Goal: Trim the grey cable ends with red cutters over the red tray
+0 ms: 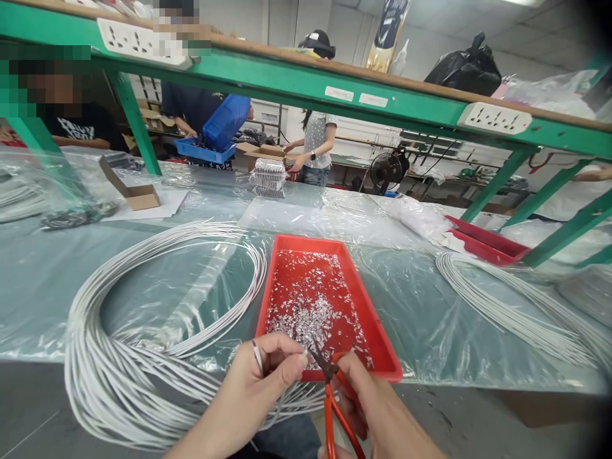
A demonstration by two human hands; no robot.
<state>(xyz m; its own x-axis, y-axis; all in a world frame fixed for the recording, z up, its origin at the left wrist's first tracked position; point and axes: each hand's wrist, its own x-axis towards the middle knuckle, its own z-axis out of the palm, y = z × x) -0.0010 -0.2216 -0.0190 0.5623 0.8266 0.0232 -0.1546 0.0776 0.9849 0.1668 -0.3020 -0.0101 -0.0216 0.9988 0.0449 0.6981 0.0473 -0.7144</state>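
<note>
My left hand (261, 376) is closed in a pinch on the end of a white cable (257, 354), which belongs to the big coil of white cables (119, 357) lying to the left. My right hand (370, 408) is wrapped round red-handled pliers (335, 408); their dark jaws meet the cable end by my left fingertips. Both hands hover over the near edge of a red tray (377, 344) strewn with several small silvery bits.
Clear plastic sheeting covers the table (430, 306). A second bundle of white cables (516, 306) lies right, with red trays (482, 242) behind. A cardboard box (136, 191) stands far left. Green shelf frame (306, 83) overhead. Other people work at the back with a blue bin (222, 124).
</note>
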